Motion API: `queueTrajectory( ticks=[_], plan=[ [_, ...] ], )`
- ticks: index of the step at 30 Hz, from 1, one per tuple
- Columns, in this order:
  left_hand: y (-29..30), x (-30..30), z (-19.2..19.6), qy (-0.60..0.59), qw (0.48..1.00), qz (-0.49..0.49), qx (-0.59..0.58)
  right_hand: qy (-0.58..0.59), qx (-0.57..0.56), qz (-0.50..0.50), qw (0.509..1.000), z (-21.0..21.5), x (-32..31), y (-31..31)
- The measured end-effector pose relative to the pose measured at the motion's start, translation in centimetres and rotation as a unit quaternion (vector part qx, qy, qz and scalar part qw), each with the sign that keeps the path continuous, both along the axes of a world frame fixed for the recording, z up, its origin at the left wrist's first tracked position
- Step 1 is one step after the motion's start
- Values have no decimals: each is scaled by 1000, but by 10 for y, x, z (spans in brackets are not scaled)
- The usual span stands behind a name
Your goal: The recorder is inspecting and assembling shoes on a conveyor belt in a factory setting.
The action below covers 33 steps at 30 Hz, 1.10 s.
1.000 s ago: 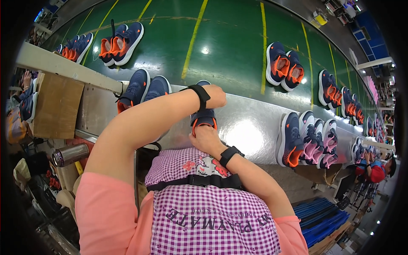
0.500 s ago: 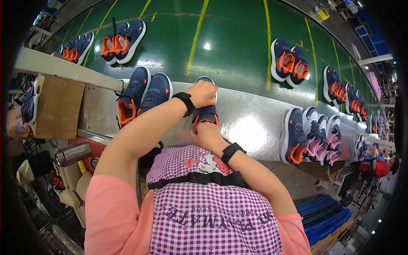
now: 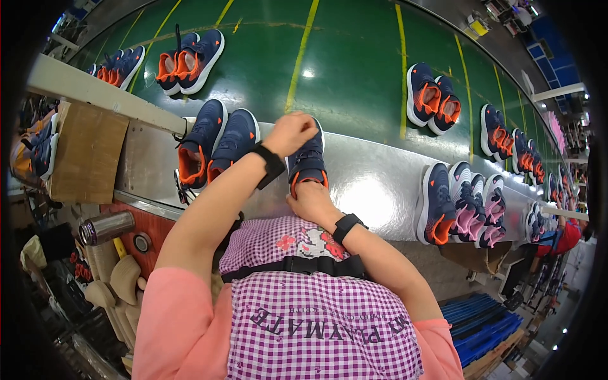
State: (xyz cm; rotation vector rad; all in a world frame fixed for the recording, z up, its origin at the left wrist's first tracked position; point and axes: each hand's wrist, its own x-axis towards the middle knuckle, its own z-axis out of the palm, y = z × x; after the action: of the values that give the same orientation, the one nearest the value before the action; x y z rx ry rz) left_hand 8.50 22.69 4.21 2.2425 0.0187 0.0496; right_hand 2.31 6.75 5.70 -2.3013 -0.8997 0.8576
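Note:
A dark blue sneaker (image 3: 308,157) with orange lining and a white sole stands toe-away on the metal ledge in front of me. My right hand (image 3: 313,201) grips it at the heel, with fingers partly hidden in the shoe's opening. Over the left side of its toe is my left hand (image 3: 290,134), fingers curled together; whether they pinch anything is hidden. Just left of my left wrist, two matching sneakers, an outer one (image 3: 201,142) and an inner one (image 3: 234,144), sit side by side on the ledge.
Beyond the ledge runs a green conveyor belt (image 3: 354,69) carrying several pairs of similar sneakers. Grey-and-pink sneakers (image 3: 465,199) stand right on the ledge. A white rail (image 3: 101,95) crosses at left, above a cardboard box (image 3: 88,152). A metal flask (image 3: 106,228) lies lower left.
My left hand has shifted left and slightly up, off the middle of the sneaker, so more of its upper shows. My right hand stays at the heel.

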Motion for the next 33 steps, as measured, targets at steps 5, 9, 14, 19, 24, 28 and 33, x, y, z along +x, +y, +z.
queueTrajectory(
  ticks=[5, 9, 14, 19, 24, 28, 33],
  plan=[
    [3, -68, 3, 2, 995, 32, 97, 2, -12, 11, 1000, -7, -2, 1],
    [-3, -97, 10, 47, 998, -29, 24, 36, -1, 0, 999, -1, -1, 0],
    [10, -64, 22, 61, 996, 37, 60, 29, -1, -6, 1000, -6, 0, 0],
    [-3, -27, 13, -16, 991, -120, 50, 37, 0, -8, 999, -5, -1, 1],
    [-9, 1, -2, -38, 968, -219, 111, 35, 14, -14, 999, -4, -1, 2],
    [-18, 26, 5, 53, 904, -342, 252, 24, 16, -12, 1000, -9, -3, 1],
    [-37, 38, 25, 14, 817, -461, 346, 18, 29, -16, 999, -12, -4, -1]
  ],
)
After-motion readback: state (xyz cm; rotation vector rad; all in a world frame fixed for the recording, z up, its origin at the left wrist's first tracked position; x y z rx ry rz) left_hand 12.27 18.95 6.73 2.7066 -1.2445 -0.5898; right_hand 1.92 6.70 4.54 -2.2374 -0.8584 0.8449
